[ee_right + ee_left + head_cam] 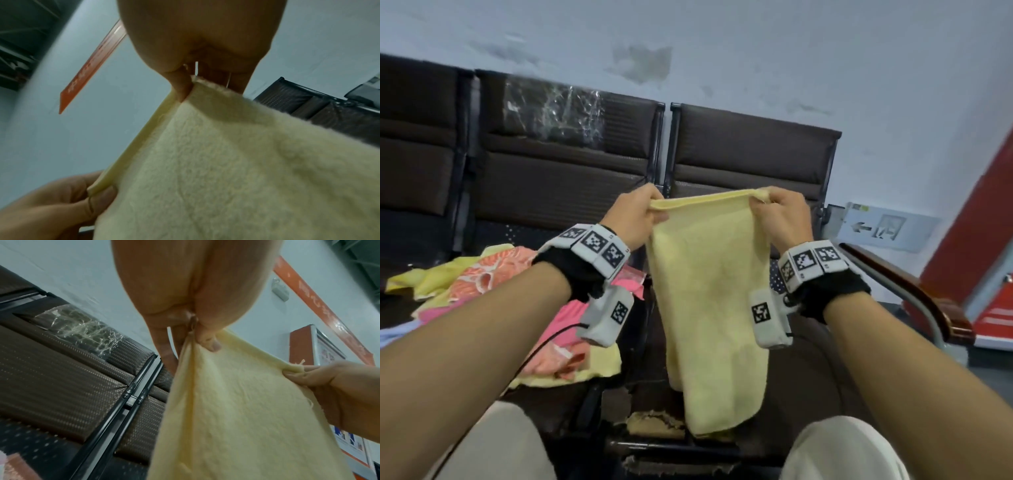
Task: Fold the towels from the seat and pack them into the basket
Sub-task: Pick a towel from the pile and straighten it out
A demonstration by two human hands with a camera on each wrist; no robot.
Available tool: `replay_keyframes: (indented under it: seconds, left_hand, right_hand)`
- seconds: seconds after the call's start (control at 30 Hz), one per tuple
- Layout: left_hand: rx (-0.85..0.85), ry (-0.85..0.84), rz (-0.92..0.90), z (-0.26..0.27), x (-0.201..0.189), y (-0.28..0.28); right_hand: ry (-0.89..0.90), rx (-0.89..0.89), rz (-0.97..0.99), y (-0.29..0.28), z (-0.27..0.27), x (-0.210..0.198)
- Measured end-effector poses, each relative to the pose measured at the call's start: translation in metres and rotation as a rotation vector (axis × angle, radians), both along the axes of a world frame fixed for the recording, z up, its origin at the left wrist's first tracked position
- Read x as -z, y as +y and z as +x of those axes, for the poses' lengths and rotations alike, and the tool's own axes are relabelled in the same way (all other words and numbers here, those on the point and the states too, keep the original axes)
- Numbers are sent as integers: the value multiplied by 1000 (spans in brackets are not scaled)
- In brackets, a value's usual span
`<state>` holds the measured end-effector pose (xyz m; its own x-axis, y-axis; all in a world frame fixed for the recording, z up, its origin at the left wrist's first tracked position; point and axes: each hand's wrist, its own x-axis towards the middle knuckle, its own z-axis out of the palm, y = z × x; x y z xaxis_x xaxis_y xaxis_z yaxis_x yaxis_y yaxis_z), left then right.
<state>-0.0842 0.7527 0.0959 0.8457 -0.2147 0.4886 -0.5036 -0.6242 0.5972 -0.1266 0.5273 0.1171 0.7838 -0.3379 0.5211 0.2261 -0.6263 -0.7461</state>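
Observation:
A pale yellow towel [709, 301] hangs in the air in front of me, doubled over, its lower end near the seat's front edge. My left hand [643, 216] pinches its top left corner and my right hand [774, 209] pinches its top right corner, so the top edge is stretched between them. The left wrist view shows my thumb pressing the towel [236, 410] against the fingers, with the right hand [308, 374] at the other corner. In the right wrist view the towel [236, 170] fills the lower frame, with the left hand [82, 198] at its far corner. No basket is in view.
A heap of pink, orange and yellow towels [517, 308] lies on the seat to my left. Dark brown seat backs [750, 154] stand behind, against a pale wall. A wooden armrest [914, 291] is at the right, and my knees are at the bottom.

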Motion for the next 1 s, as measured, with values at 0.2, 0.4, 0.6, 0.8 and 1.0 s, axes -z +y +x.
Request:
replay_keyframes:
  seconds: [0.2, 0.4, 0.6, 0.8, 1.0]
  left_hand:
    - [-85, -137, -120, 24, -26, -36]
    - [115, -18, -460, 7, 0, -47]
    - [202, 232, -295, -47, 100, -47]
    - [362, 535, -28, -103, 167, -30]
    - [232, 453, -195, -107, 185, -33]
  right_hand:
    - [-81, 10, 165, -19, 25, -10]
    - [-182, -109, 259, -26, 1, 25]
    - [93, 16, 284, -24, -58, 126]
    - [349, 51, 210, -35, -123, 196]
    - [391, 59, 114, -43, -127, 206]
